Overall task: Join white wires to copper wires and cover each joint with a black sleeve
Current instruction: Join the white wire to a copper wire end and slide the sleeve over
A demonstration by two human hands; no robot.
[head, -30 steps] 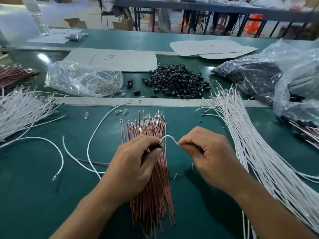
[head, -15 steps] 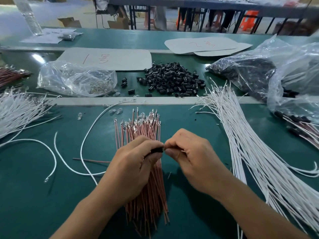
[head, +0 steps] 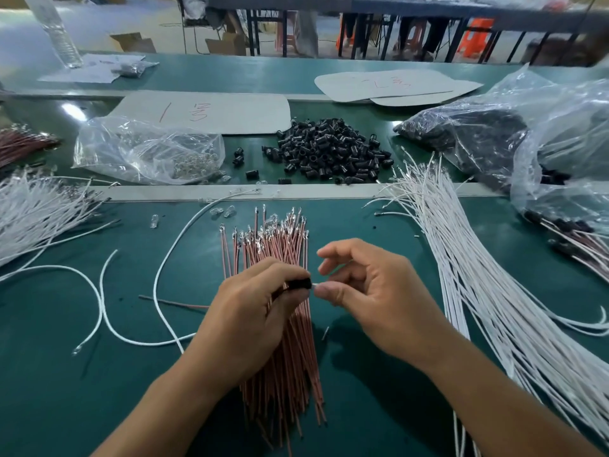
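Left hand [head: 250, 311] grips a black sleeve [head: 299, 284] above the copper wires [head: 276, 249] bundled on the counter [head: 66, 407]. Right hand [head: 372, 298], fingers loosely curled, sets its thumb against a white wire tip [head: 315, 285] at the sleeve's mouth; whether it pinches the tip cannot be told. Loose white wires [head: 494, 308] lie to the right.

Table [head: 66, 374] surface is dark green, split by a pale strip [head: 158, 192] running left to right, with a glare patch [head: 72, 110] on the glossier section behind the strip. A second green table [head: 230, 74] stands beyond, then a pale, shiny floor [head: 19, 28] with open cardboard boxes [head: 133, 42]. At the back stands a long table on dark metal legs [head: 412, 8], with an orange stool [head: 474, 34] beneath; light is even and diffuse.
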